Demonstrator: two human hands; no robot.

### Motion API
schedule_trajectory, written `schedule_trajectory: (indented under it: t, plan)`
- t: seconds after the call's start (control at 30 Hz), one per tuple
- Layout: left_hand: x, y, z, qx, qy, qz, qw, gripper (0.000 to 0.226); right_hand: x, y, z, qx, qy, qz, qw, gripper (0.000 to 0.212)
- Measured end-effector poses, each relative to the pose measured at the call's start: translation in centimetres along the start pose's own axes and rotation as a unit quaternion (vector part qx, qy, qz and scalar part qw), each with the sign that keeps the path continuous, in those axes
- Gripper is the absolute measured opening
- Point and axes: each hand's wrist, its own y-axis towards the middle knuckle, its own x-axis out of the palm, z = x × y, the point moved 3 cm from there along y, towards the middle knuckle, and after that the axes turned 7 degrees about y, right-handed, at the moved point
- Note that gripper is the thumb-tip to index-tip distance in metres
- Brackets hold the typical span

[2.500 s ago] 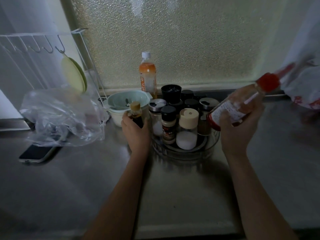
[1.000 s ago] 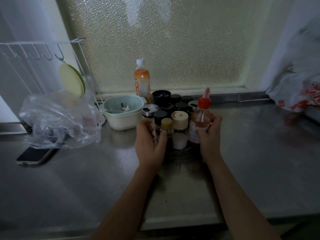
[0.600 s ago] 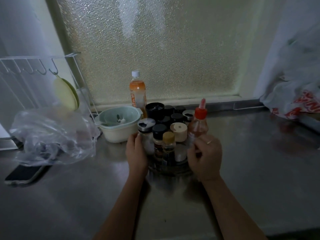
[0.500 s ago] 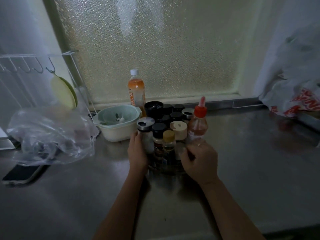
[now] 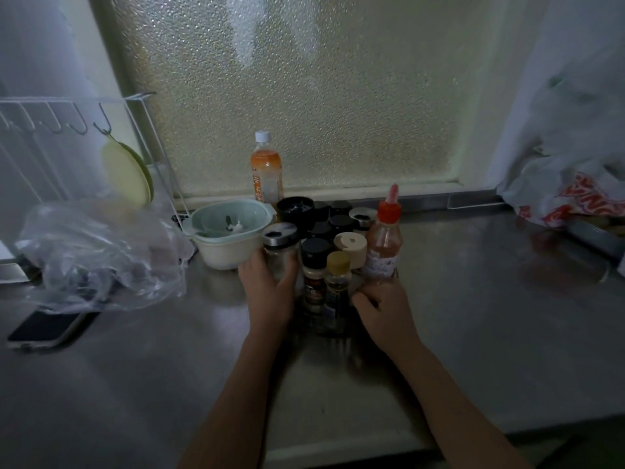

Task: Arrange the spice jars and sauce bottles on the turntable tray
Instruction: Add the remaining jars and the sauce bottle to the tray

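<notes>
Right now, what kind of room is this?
Most likely a home kitchen. Spice jars crowd a turntable on a steel counter under a frosted window, with a dish rack and a mixing bowl beside them.

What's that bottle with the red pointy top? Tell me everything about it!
The sauce bottle is clear plastic, by the look of it, with orange-red sauce inside. It has a red cap ending in a thin pink nozzle, and a pale label low down, too blurry to read. It stands upright at the right edge of the cluster of jars, next to a beige-lidded jar. The right hand sits just below it; whether they touch is unclear.
</notes>
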Motion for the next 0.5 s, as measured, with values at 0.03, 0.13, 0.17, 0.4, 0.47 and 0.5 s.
schedule_trajectory:
  t: [0.03,0.13,0.17,0.4,0.47,0.5]
  plan:
    - [-0.4,0.0,0.3,-0.004,-0.007,0.024,1.0,0.05,0.0,-0.4,-0.3,-0.006,0.0,-0.007,1.0,0.037]
    - [-1.7,0.0,1.7,0.0,-0.043,0.074,0.996,0.043,0.1,-1.5,-1.1,-0.02,0.006,-0.028,0.999,0.038]
    - [-2.1,0.0,2.4,0.006,-0.048,0.081,0.996,0.04,0.1,-1.8,-1.4,-0.016,0.014,-0.032,0.999,0.04]
    - [-3.7,0.3,6.0,0.032,-0.062,0.107,0.992,0.052,-2.8,-0.8,-5.2,-0.006,0.063,0.164,0.984,0.025]
    - [-4.1,0.6,7.4,0.058,-0.076,0.108,0.989,0.053,-3.8,0.6,-5.9,-0.001,0.036,0.215,0.976,0.017]
    - [-4.2,0.8,8.2,0.066,-0.084,0.106,0.989,0.05,-4.2,1.3,-5.6,0.023,0.005,0.228,0.973,0.026]
